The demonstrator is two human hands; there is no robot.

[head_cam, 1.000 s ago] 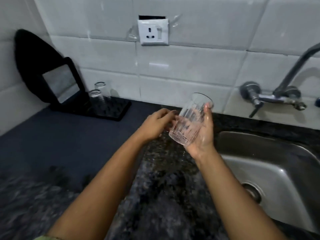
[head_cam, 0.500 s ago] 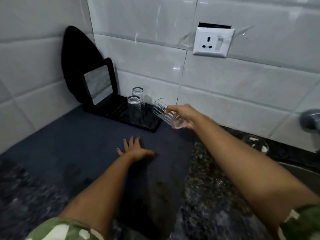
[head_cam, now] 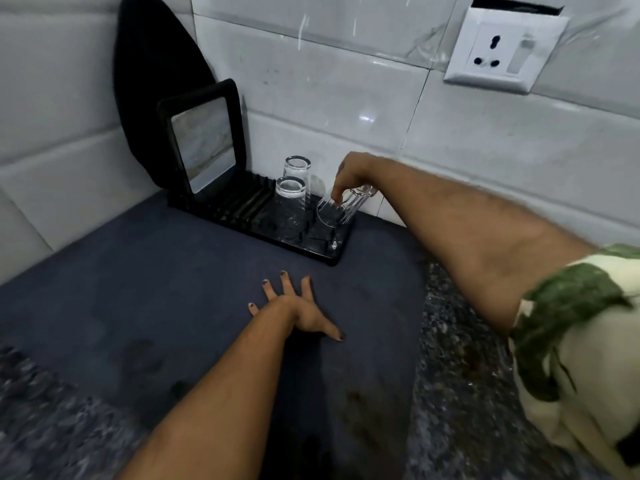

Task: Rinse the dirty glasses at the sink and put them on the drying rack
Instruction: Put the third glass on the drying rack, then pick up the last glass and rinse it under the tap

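Now, the right hand [head_cam: 349, 171] grips the ribbed glass [head_cam: 337, 209] tilted over the drying rack [head_cam: 242, 216] at 12 o'clock, left hand [head_cam: 294, 306] flat, fingers spread; better to seat its rim squarely beside the two upturned glasses [head_cam: 292, 192].

Glossy white tile walls [head_cam: 346, 98] meet in a corner, white power socket [head_cam: 502, 51] up right, dark speckled counter [head_cam: 460, 358] under a blue-grey mat [head_cam: 138, 289].

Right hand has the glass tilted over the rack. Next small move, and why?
Probably tip the glass fully mouth-down and lower it onto the rack. The right hand holds it tilted above the free right end, beside two upturned glasses; the left hand rests flat on the mat.
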